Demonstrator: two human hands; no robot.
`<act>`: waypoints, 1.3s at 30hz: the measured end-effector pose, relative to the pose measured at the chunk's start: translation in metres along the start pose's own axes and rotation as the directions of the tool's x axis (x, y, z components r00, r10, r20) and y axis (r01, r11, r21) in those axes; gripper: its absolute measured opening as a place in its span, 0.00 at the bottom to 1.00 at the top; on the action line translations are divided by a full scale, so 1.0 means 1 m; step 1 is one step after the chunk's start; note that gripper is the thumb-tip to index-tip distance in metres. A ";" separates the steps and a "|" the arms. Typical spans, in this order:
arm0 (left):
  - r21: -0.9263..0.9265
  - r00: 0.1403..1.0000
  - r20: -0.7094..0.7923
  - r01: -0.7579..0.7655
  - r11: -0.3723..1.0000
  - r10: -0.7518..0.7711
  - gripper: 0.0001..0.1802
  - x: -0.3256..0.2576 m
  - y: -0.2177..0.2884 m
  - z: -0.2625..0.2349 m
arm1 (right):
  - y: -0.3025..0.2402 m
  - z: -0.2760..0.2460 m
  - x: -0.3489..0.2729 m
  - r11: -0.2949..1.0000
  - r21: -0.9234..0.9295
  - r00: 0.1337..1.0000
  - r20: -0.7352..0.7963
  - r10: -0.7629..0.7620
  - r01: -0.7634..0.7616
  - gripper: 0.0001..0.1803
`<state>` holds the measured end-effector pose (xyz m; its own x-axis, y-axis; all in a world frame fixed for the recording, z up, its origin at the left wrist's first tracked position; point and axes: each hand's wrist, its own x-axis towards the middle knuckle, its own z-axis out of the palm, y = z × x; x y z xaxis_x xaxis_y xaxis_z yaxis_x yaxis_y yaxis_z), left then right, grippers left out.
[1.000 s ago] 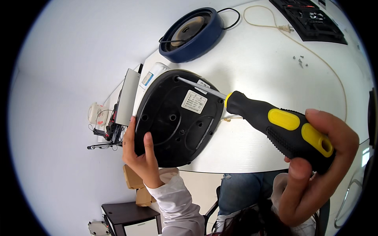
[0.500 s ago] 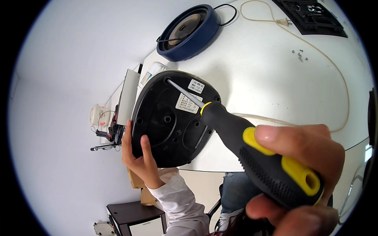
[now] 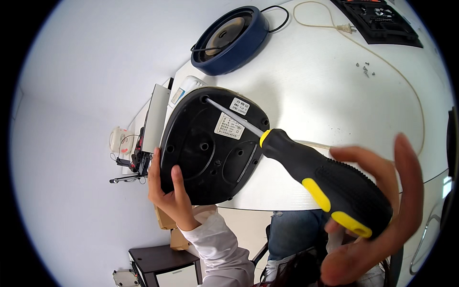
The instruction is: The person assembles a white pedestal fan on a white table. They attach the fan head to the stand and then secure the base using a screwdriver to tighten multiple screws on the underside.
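A black plastic appliance base (image 3: 189, 131), with screw holes and two white labels, is held tilted up at the table's near left edge. My left hand (image 3: 174, 198) grips its lower left rim, thumb on the black face and fingers around the edge. A black and yellow screwdriver (image 3: 330, 177) reaches across with its tip in the hole near the base's top corner. Around the butt of its handle is my right hand (image 3: 404, 201), holding it loosely with index finger and thumb spread off the grip. Inside the hole, the tip is hidden.
On the white table (image 3: 311, 91) lie a round dark blue housing (image 3: 256, 40) with a black cord, several loose screws (image 3: 366, 71), a pale cord with a plug (image 3: 345, 28), and a black tool case (image 3: 382, 21). A white box-like object (image 3: 191, 85) stands behind the base.
The screwdriver handle has rotated, its yellow patches now facing lower left. My right fingers have opened from a firm grip. My left hand and the base stay nearly still.
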<state>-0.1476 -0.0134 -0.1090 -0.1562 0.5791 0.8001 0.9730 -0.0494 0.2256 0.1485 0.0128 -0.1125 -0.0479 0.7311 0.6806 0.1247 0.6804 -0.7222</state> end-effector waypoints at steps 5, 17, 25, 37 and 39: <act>0.005 1.000 0.007 0.008 1.000 -0.008 0.21 -0.001 -0.001 0.000 | -0.022 -0.005 -0.001 0.977 -0.055 0.968 0.140 0.210 -0.204 0.29; -0.023 1.000 0.009 0.019 1.000 -0.019 0.21 0.000 0.001 0.002 | -0.019 -0.007 0.024 0.914 -0.256 0.939 0.228 -0.259 0.315 0.20; -0.014 1.000 0.010 0.018 1.000 -0.018 0.21 0.003 0.009 0.003 | 0.043 -0.016 0.017 0.790 -0.195 0.811 0.071 -0.580 0.582 0.23; -0.005 1.000 0.007 0.011 1.000 -0.011 0.21 0.000 0.002 -0.001 | 0.023 0.006 -0.012 0.908 -0.226 0.933 0.006 -0.361 0.353 0.19; -0.021 1.000 0.007 0.019 1.000 -0.019 0.21 0.001 0.006 0.000 | 0.036 0.004 -0.007 0.841 -0.263 0.870 -0.013 -0.493 0.473 0.18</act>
<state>-0.1424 -0.0134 -0.1066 -0.1731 0.5858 0.7917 0.9661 -0.0553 0.2522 0.1490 0.0327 -0.1439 -0.0900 0.2994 0.9499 0.3432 0.9046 -0.2526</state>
